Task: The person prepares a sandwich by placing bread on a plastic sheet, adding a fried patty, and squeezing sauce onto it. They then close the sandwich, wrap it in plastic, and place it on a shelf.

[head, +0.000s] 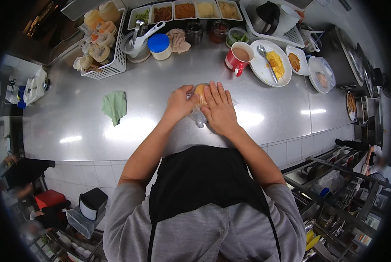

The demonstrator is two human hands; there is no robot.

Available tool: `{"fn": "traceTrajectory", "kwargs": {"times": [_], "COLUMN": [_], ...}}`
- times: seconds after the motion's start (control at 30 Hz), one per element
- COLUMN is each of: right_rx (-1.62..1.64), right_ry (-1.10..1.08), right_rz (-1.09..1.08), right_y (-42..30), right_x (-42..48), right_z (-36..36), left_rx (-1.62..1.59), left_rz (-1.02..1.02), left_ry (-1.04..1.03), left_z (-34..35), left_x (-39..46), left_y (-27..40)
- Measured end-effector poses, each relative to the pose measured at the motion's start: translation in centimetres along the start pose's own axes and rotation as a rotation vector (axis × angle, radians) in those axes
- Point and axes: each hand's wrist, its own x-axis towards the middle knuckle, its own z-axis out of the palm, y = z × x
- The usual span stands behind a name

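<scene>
On the stainless-steel counter in front of me lies a clear plastic bag with an orange-tan food item inside; its exact kind I cannot tell. My left hand is at the bag's left side, with thumb and fingertips against it. My right hand lies with its palm down over the right part, covering some of the food. Its fingers point away from me. A green cloth rests to the left. Up and to the right stands a red and white mug holding a brown drink.
A white plate with yellow food and a spoon, a small dish and a plastic-covered bowl stand at the right. At the back are a basket of squeeze bottles, a blue-lidded jar and several food trays. Other people are in the background.
</scene>
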Motion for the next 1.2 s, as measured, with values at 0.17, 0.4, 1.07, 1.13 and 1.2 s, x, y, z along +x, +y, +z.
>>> {"fn": "traceTrajectory", "kwargs": {"times": [0.17,0.4,1.07,1.13,1.2], "right_rx": [0.452,1.499,1.663,1.672,1.513], "right_ry": [0.024,0.309,0.430,0.333,0.253], "right_rz": [0.535,0.895,0.608,0.668,0.664], "right_y": [1.1,-0.2,-1.0,-0.9,-1.1], "right_x": [-1.3,-2.7,-4.0,-3.7,-4.3], "right_z": [-3.0,-2.7,-4.9,-5.1,-5.5], "left_rx": [0.106,-0.208,-0.765,-0.894,-0.896], "left_rz": [-0.098,0.025,0.218,-0.050,-0.165], "left_ry": [-0.168,-0.187,-0.061,-0.107,-0.136], "left_z": [-0.8,1.6,3.5,3.9,3.6], "left_x": [1.4,-0.5,-6.4,-5.9,-5.9], "left_y": [0.0,2.2,5.3,4.8,4.7]}}
